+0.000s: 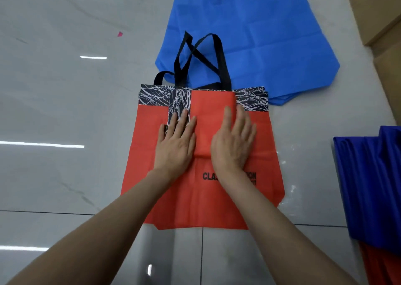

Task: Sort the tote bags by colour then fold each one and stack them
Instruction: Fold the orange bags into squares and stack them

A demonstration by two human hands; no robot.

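Observation:
An orange tote bag (169, 204) with a black-and-white scribble band and black handles (223, 63) lies flat on the floor in the middle. On top of it sits a folded orange bag (211, 113), a narrow packet. My left hand (176, 141) presses flat on the packet's left edge, over its patterned strip. My right hand (234, 141) presses flat on the packet's right edge. Both hands have straight fingers. Behind them lies a pile of light blue tote bags (260, 37), spread flat.
The floor is glossy grey tile (65, 102) with light reflections. At the right edge lie dark blue fabric (373, 187) and orange fabric (382, 265) beneath it. Cardboard boxes (386, 20) stand at the upper right. A small pink scrap (119, 34) lies far left.

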